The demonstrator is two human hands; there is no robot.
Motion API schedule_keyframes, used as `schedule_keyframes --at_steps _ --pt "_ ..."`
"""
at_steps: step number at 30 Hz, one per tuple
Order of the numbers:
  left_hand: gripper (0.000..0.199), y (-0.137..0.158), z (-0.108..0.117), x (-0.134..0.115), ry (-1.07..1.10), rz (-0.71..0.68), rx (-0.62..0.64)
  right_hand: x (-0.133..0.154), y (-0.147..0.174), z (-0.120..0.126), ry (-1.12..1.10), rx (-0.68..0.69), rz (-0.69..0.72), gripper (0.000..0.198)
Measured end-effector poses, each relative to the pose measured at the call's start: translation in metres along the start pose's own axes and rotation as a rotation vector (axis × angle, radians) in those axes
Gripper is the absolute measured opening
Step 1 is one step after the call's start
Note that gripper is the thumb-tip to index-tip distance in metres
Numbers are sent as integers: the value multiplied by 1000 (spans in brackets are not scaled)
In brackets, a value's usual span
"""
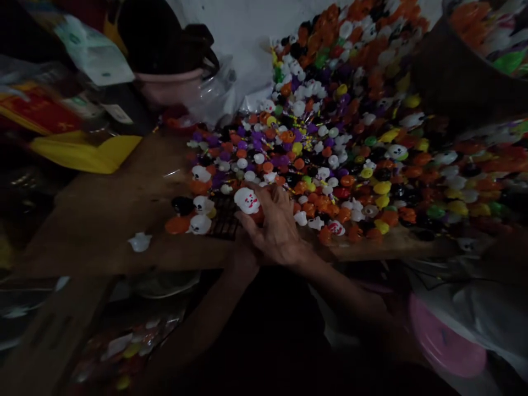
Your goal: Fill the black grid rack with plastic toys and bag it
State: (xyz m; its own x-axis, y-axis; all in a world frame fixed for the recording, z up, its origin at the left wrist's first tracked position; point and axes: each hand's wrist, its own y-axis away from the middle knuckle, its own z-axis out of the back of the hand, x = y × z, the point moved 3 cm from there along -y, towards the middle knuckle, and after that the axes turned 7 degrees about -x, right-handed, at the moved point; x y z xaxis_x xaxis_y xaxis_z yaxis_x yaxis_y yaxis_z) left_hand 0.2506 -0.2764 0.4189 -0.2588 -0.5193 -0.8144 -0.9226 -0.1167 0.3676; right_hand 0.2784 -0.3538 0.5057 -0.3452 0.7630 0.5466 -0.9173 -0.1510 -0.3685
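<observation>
My right hand (276, 223) is closed, its thumb and fingers around a white skull-like plastic piece (246, 201) with red marks on its face. Beneath it lies my left hand (245, 254), mostly covered by the right, so its fingers are hidden. Just left of the hands sits a dark slotted grid (225, 217) on the wooden table (91, 220). Beside the grid, white skull pieces (200, 224) lie with orange and black ones. A small white ghost-like piece (140, 242) rests alone farther left.
A large heap of small coloured plastic pieces (330, 159) covers the table's middle and right and rises against the wall. A dark container (470, 71) stands at upper right. At the back left are a pink basin (169, 85) and a yellow packet (86, 151). A pink stool (447, 341) is below.
</observation>
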Motion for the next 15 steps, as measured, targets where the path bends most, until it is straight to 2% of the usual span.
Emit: schedule_keyframes --at_steps 2,5,8,10,12,15 --pt "35 6 2 -2 25 11 -7 -2 9 2 -80 -2 6 64" --pt "50 12 3 -7 16 73 20 -23 23 12 -257 -103 -18 71" --pt "52 12 10 -8 -66 84 25 -52 39 16 -374 -137 -134 57" --pt "50 9 17 -5 -137 5 -7 -62 48 9 -444 -55 -188 41" --pt "43 7 24 -2 -244 -102 -52 -63 51 0 -487 17 -177 29" --pt "32 4 31 -1 -461 -293 -131 -58 48 -12 -524 23 -153 22"
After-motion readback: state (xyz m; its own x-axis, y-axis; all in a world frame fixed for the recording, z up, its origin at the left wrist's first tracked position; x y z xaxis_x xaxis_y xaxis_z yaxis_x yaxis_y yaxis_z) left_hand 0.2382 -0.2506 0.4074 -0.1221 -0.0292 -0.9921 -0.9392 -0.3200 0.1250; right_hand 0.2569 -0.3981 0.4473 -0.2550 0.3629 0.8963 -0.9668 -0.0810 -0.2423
